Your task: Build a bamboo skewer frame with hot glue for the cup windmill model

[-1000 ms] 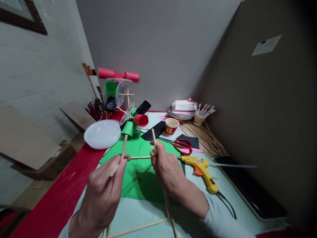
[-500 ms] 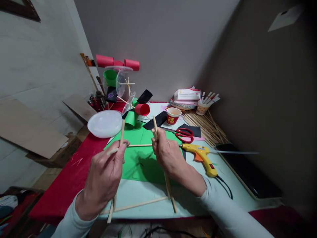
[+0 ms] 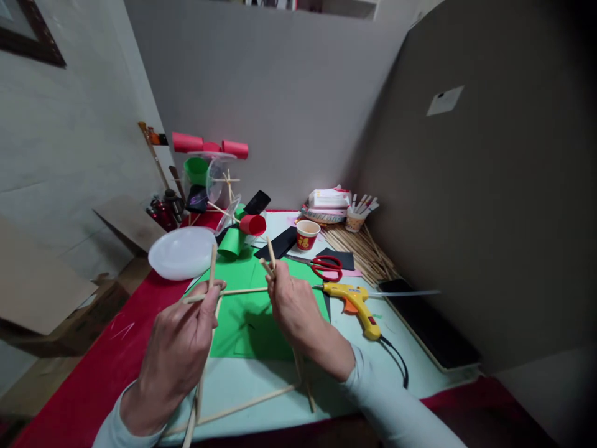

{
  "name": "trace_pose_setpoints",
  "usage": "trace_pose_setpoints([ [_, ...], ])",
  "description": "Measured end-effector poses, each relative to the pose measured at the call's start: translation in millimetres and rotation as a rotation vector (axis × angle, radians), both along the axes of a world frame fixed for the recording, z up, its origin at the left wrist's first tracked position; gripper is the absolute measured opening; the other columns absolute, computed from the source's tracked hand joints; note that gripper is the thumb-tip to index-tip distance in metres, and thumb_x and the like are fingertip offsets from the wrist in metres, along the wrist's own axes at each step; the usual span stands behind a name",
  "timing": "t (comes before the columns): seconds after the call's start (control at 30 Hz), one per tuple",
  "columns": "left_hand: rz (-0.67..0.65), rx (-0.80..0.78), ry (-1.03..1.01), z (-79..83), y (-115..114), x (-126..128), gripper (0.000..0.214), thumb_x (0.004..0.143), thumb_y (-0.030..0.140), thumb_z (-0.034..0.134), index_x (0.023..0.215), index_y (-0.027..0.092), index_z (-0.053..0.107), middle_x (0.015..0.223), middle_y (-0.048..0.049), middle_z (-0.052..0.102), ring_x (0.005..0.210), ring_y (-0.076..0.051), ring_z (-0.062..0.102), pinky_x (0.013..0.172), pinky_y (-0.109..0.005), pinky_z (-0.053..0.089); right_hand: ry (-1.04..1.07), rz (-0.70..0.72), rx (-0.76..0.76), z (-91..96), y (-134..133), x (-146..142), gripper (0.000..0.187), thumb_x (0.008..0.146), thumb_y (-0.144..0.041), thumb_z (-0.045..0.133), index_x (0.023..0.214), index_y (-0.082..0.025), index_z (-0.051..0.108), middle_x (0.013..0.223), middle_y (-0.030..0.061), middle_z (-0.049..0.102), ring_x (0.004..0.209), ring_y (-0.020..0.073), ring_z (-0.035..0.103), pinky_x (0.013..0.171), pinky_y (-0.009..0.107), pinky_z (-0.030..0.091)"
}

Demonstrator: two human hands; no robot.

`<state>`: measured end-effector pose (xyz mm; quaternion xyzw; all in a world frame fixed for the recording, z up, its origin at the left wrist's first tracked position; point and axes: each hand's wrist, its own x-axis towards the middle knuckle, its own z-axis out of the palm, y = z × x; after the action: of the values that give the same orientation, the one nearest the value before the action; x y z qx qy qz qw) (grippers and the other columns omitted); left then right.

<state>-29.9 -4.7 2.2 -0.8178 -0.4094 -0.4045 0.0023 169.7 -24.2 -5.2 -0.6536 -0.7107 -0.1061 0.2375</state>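
A frame of thin wooden sticks (image 3: pixel 245 290) is held up between my two hands, above green paper (image 3: pixel 254 333). My left hand (image 3: pixel 184 333) pinches its left corner, where sticks cross and one end points up. At the right corner, my right hand (image 3: pixel 298 305) is closed round the joined sticks, with ends poking out above the fingers. The frame's near stick (image 3: pixel 247 403) runs across the light table cover, close to the table's front. The exact joints lie hidden behind my fingers. To the right of my right hand lies a yellow glue gun (image 3: pixel 357 302) with a glue stick in its back.
Red-handled scissors (image 3: pixel 326 267), a red paper cup (image 3: pixel 308 235) and black paper lie beyond my hands. A white plate (image 3: pixel 181 252) and a model of cups and sticks (image 3: pixel 228 211) stand at left. A stick pile (image 3: pixel 359 249) and a dark tablet-like slab (image 3: pixel 429 326) are at right.
The camera view has tilted up and turned right, so the table things appear further left and lower. Both hands keep their hold on the stick frame.
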Motion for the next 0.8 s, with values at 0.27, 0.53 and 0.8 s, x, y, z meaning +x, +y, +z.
trace_pose_setpoints([
  [0.27,0.024,0.47,0.252,-9.4,4,4,0.04,0.103,0.012,0.026,0.117,0.007,0.064,0.084,-0.0073,0.076,0.07,-0.017,0.073,0.062,-0.024,0.057,0.04,-0.016,0.072,-7.0,1,-1,0.009,0.102,-0.013,0.044,0.097,-0.02,0.047,0.068,0.0013,0.067,0.05,0.0171,0.06,0.046,0.032,0.023],
  [0.53,0.087,0.625,0.403,-28.1,12,-4,0.045,0.096,0.002,0.028,0.137,0.005,0.047,0.107,-0.0189,0.075,0.094,-0.029,0.076,0.069,-0.035,0.061,0.119,0.018,0.11,-13.6,6,-1,0.011,0.102,-0.015,0.041,0.098,-0.019,0.051,0.067,0.0025,0.068,0.051,0.0195,0.062,0.047,0.032,0.022],
  [0.8,0.035,0.445,0.216,-21.4,5,5,0.037,0.104,0.017,0.028,0.125,0.016,0.058,0.116,-0.013,0.076,0.097,-0.022,0.077,0.069,-0.024,0.063,0.282,0.099,0.094,-2.5,-1,11,0.02,0.102,-0.017,0.039,0.115,-0.016,0.054,0.072,0.0008,0.07,0.049,0.0156,0.06,0.047,0.027,0.029],
])
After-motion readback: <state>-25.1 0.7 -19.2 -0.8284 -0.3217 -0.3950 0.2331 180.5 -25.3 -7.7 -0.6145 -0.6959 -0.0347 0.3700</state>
